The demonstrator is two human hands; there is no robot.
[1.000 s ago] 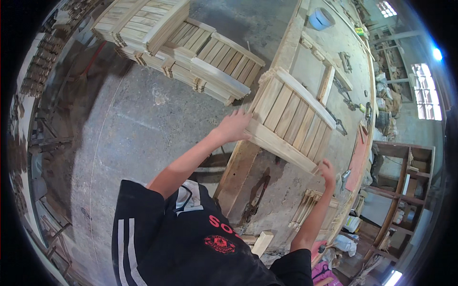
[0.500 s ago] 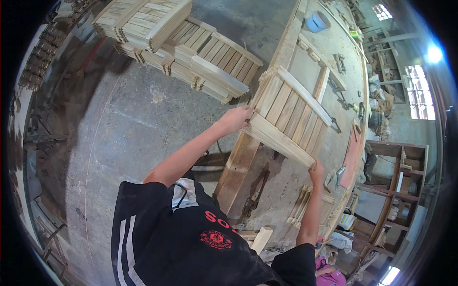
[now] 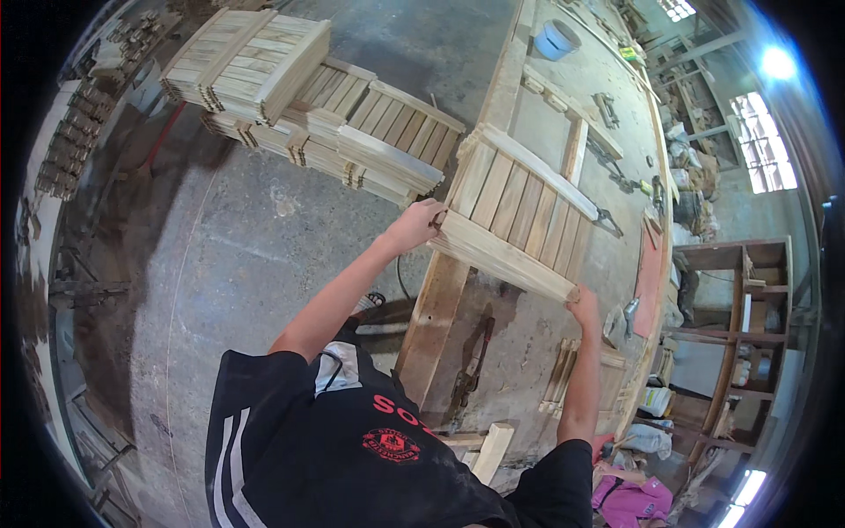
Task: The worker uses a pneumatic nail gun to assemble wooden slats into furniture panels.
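A stack of slatted wooden panels (image 3: 515, 209) lies on the long workbench in front of me. My left hand (image 3: 416, 227) is closed on its near left corner, fingers curled over the edge. At the near right corner, my right hand (image 3: 585, 310) is closed on the end of the same near edge. The panels' pale side rails form the thick near face between my hands. Part of each hand's grip is hidden behind the wood.
More slatted panels (image 3: 251, 66) are piled on the floor to the left. On the bench are a blue bucket (image 3: 553, 40), metal clamps (image 3: 607, 108), a red-handled tool (image 3: 473, 363) and a reddish board (image 3: 650, 277). Shelves (image 3: 731, 334) stand at right; a person in pink (image 3: 632, 495) is at lower right.
The whole view has shifted slightly, so the panels and bench appear farther left. Both hands keep hold of the near corners. More of the person in pink shows.
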